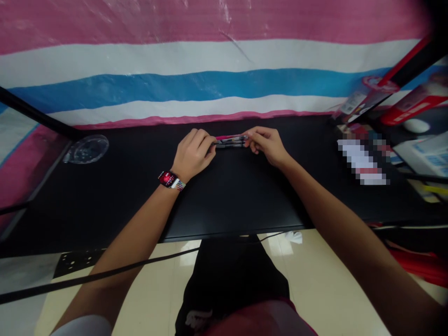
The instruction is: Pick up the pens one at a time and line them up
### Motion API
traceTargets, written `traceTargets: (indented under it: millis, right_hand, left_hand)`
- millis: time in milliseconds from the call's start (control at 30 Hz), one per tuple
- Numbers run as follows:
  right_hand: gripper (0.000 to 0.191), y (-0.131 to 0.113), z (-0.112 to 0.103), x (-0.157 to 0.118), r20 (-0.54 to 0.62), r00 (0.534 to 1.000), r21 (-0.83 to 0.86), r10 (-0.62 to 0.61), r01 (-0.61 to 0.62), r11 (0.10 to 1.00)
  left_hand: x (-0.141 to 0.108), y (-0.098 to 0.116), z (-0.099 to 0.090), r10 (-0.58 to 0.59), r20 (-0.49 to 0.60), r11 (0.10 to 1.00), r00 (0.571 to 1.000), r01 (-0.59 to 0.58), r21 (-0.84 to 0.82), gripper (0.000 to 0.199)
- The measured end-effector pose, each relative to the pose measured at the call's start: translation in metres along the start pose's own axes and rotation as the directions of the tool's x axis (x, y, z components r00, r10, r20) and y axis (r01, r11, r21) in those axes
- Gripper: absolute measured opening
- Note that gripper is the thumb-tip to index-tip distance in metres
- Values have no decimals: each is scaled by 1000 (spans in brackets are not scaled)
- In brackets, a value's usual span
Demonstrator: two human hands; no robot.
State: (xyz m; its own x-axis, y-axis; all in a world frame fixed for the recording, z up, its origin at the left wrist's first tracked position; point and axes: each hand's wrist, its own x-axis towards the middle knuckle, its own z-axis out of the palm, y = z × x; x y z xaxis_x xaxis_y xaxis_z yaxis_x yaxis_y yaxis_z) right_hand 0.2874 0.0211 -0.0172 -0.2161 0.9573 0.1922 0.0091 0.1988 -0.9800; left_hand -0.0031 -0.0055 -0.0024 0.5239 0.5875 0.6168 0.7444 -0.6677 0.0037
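Several slim pens lie side by side between my two hands, low over the black desk. One of them has a pink part; the others look dark and clear. My left hand, with a watch on its wrist, is closed around the left ends of the pens. At the right ends, my right hand pinches them between thumb and fingers. The palms and some fingertips are hidden, so the exact number of pens cannot be made out.
A clear plastic lid or container sits at the left. At the right stand a clear cup, a red bottle, a white rounded object and papers. A striped sheet hangs behind the desk.
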Motion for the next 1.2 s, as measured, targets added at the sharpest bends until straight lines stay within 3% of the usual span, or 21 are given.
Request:
traceTargets:
  millis: [367,567,933,1200]
  right_hand:
    - [40,-4,6,-2,-10,997,197,80,-77,977]
    - [41,-4,6,-1,-24,996,174,91,-85,981]
    - [36,6,5,2,-78,997,115,-2,11,993]
    - [38,7,4,1,-67,998,136,8,1,991]
  left_hand:
    - [2,4,6,-10,21,999,1000,10,-34,20]
    - [2,3,3,1,40,1000,999,-1,4,23]
    - [-3,-5,9,-16,1,984,1000,16,-178,21]
    - [-4,-9,10,-11,46,977,999,21,-210,26]
